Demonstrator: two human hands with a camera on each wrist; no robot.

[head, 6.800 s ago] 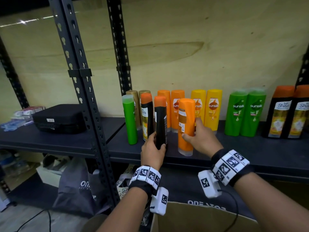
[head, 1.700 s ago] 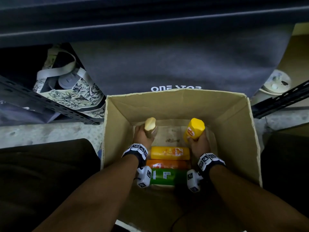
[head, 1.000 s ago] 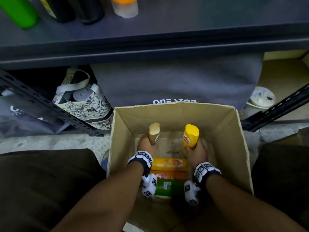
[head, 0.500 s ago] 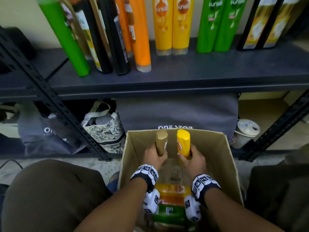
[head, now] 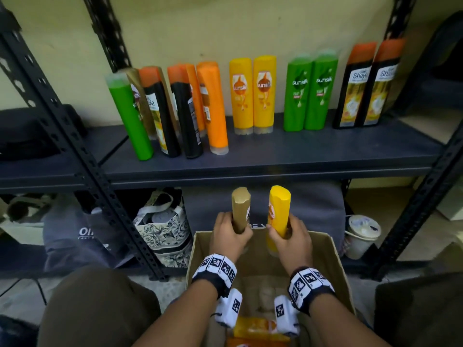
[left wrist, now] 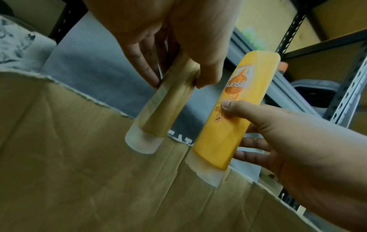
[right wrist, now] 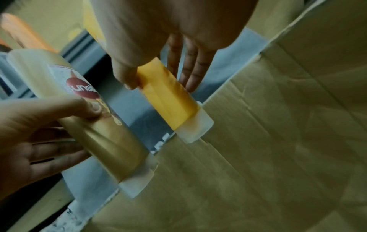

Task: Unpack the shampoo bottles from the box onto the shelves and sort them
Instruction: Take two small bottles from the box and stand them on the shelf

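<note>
My left hand (head: pixel 229 234) raised, fingers wrapped in a grip, my right hand (head: pixel 290 236) level beside it, likewise gripping, both forearms extended forward

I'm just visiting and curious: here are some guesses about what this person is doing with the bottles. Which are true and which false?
1. The left hand holds a gold bottle. True.
2. The right hand holds a green bottle. False: its grip is on a yellow bottle.
3. Both held bottles are cap-down. True.
4. The cardboard box is empty. False: bottles still lie in it.
5. The two green Sunsilk bottles lie flat on the shelf. False: they stand upright.
</note>
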